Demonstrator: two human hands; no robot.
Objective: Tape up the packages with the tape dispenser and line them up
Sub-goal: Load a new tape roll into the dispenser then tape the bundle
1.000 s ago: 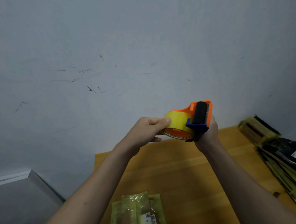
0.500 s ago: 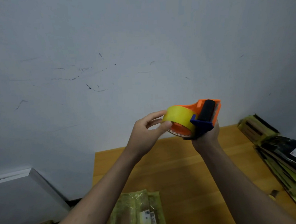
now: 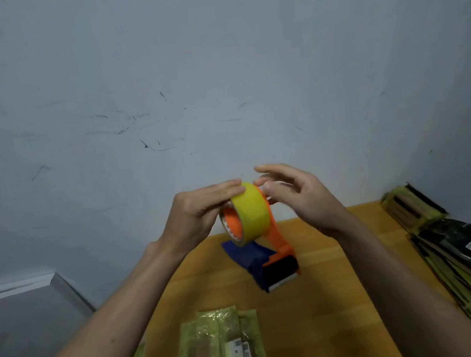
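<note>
The left hand [image 3: 196, 211] holds the tape dispenser [image 3: 256, 232] in the air above the table [image 3: 334, 297], fingers along the top of the yellow roll [image 3: 252, 212] and curled round its near side. The right hand [image 3: 300, 199] is just beside the roll with fingers spread and loose; whether its thumb touches the dispenser is hard to tell. A package [image 3: 222, 343] lies on the table below, and more packages [image 3: 451, 258] are stacked at the right edge.

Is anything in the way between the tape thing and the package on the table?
Nothing visible is. The tape dispenser is held up over the wooden table, and only bare tabletop shows between it and the package below.
</note>
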